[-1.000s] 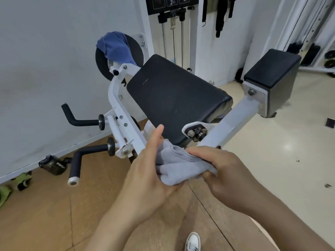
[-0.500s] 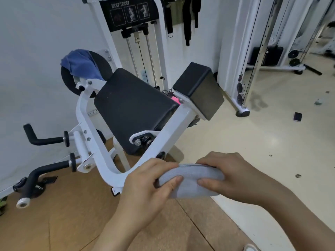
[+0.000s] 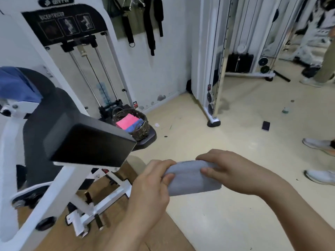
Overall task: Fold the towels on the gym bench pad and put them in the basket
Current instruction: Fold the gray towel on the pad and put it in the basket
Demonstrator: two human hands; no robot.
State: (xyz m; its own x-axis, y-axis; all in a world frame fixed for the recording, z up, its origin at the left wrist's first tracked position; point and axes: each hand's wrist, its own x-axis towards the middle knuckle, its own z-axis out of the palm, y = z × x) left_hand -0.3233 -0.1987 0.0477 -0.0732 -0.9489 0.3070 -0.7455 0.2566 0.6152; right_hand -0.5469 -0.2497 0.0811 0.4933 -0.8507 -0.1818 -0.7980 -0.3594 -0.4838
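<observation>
Gripping the left end of a folded grey towel [image 3: 190,180] with the left hand [image 3: 150,183], thumb pressed on the near face, fingers curled round behind. Pinching the right end with the right hand [image 3: 230,171], fingers hooked over the top fold, thumb laid along the front. Holding the towel level in mid-air between both hands, above the seam where the wooden floor meets the cream floor [image 3: 226,214], touching nothing else.

Just left of the left hand: a black pad [image 3: 87,142] on a white machine frame [image 3: 59,183], seen blurred. Past the pad's far corner: a dark wicker basket [image 3: 143,132] resting on a black seat [image 3: 149,139], with a pink towel [image 3: 126,122] and a folded blue towel [image 3: 135,126] lying side by side inside. At the far left edge, up on the machine: a crumpled blue towel [image 3: 16,86] draped over a round black part.

Further right, on the cream floor, well apart from the hands: a dark phone [image 3: 266,125]. At the right edge: another person's pale shoes [image 3: 319,144].
</observation>
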